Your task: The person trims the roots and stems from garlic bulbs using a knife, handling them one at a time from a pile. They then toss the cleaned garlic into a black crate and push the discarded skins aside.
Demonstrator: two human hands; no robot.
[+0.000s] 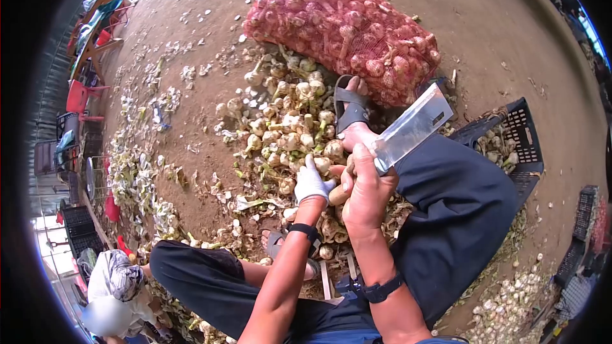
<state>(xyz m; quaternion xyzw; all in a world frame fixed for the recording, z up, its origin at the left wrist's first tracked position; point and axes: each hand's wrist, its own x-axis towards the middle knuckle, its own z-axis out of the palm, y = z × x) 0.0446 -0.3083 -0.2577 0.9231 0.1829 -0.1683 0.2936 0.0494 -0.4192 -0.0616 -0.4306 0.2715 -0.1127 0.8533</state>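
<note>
My right hand (pixel 368 194) is wrapped round the handle of a cleaver (pixel 414 125); its broad metal blade points up and to the right, above my knee. In a white glove, my left hand (pixel 311 185) rests at the near side of a heap of garlic bulbs (pixel 290 130). Its index finger is stretched out and its thumb stands apart. A garlic bulb (pixel 323 165) lies by its fingertips, and no bulb is visibly gripped. Part of the left fingers is hidden against the heap.
Beyond the heap lies a full red mesh sack of garlic (pixel 344 32). A black plastic crate (pixel 524 137) with garlic stands right of my knee. Garlic scraps (pixel 143 172) cover the ground at left. Another person (pixel 115 293) is at lower left, near red chairs (pixel 80 99).
</note>
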